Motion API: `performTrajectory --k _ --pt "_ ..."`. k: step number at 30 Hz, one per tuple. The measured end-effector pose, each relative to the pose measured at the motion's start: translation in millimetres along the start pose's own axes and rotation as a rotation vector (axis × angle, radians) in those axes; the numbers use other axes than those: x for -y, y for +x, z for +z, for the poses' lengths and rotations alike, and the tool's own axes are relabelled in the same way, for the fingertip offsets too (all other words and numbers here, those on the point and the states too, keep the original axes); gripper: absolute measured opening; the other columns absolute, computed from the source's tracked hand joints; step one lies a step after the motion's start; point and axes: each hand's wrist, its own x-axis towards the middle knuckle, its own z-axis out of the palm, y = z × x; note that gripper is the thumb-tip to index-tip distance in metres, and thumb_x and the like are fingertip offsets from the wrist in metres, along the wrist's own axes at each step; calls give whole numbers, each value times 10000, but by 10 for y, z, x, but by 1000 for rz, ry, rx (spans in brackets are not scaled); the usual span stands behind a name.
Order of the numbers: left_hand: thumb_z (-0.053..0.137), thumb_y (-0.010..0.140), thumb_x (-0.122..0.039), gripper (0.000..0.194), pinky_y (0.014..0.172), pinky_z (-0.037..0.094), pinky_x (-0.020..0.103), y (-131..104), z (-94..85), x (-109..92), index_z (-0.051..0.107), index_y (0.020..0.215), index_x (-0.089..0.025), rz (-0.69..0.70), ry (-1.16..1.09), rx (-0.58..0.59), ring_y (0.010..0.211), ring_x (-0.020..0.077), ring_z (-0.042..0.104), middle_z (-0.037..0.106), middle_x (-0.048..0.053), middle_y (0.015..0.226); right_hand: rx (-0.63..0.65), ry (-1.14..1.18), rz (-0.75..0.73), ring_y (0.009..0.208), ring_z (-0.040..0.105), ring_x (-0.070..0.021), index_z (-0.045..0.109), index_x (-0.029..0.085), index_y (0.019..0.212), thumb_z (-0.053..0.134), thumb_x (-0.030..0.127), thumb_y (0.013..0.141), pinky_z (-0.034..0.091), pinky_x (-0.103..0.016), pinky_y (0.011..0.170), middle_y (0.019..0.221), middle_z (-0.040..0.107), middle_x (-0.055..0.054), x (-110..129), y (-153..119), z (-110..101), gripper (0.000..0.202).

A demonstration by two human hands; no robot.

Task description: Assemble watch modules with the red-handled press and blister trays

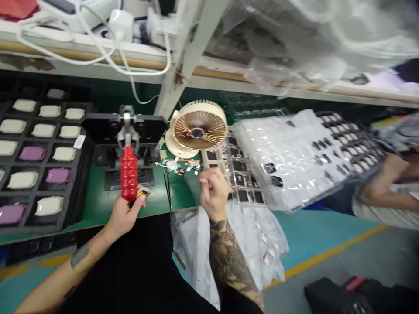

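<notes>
My left hand (126,216) is closed around a small device part (143,193) with yellow and white showing, just below the red handle (129,174) of a toggle clamp press. The black press (127,131) stands behind that handle on the green bench. My right hand (214,192) is curled, with thumb and fingers together, over the bench's front edge; what it holds, if anything, cannot be made out. Between the hands lie black tweezers (168,189). Small wired parts (175,165) are scattered in front of the cream fan (199,128).
On the left, stacked black foam trays (62,187) hold white and purple cases. A clear tray (244,174) of dark parts and a bubble-wrap sheet (294,161) with small black pieces lie right. A shelf post (190,52) rises behind the fan. Another person's arm (389,183) is at far right.
</notes>
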Motion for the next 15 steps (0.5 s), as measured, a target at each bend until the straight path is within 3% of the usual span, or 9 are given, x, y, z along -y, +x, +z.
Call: performTrajectory --k 3,6,9,15 --pt "687 1076 -386 219 743 529 323 21 -20 -68 782 1145 -201 62 164 17 771 189 667 774 73 947 25 188 -38 782 678 -216 748 272 986 553 318 1127 572 -379 729 843 699 -45 310 -279 391 245" --pt "682 1077 -374 216 725 516 313 41 -24 -133 811 1139 -212 118 187 44 762 181 632 761 63 959 155 291 -7 843 720 -220 786 308 1217 557 221 1114 609 -396 759 935 747 -50 546 -399 640 265" --pt "667 1089 -362 212 763 539 312 60 -24 -168 809 1167 -224 146 167 59 800 186 648 754 54 980 224 396 -9 917 765 -227 772 329 1309 606 174 1086 650 -418 835 1015 800 -46 666 -389 738 318" --pt "664 1096 -350 194 806 542 310 62 -25 -162 799 1128 -215 139 163 61 842 190 662 739 52 983 298 455 -56 998 754 -249 827 325 1088 710 152 1029 650 -455 914 1015 798 -37 696 -270 718 218"
